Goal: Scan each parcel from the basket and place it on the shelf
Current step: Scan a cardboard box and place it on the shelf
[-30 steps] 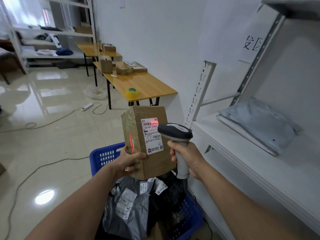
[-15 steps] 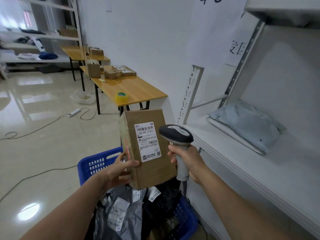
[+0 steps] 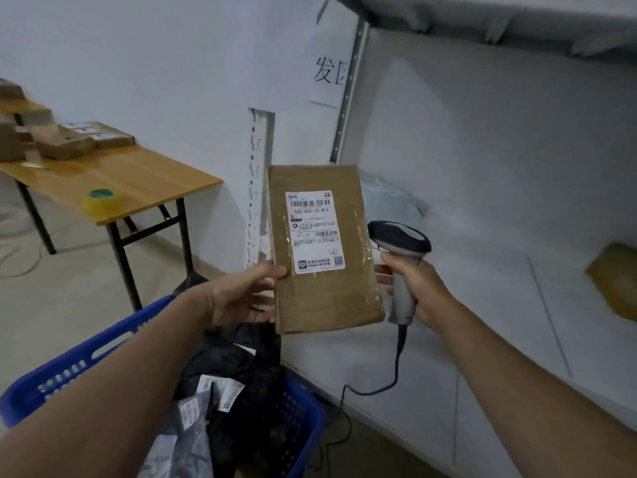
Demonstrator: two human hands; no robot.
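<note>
the shelf (image 3: 482,305) fills the right side, a grey bag (image 3: 393,201) and a brown parcel (image 3: 617,284) already on it, the parcel cut off at the edge. the basket (image 3: 79,370) sits below, holding dark bags whose labels are too blurred to read. the box (image 3: 324,250) is held upright over the basket, label facing the camera, likely so it reads easily. the left hand (image 3: 241,294) is clamped on its left edge; the right hand (image 3: 413,288) is wrapped round the scanner (image 3: 400,246), beside the box.
</note>
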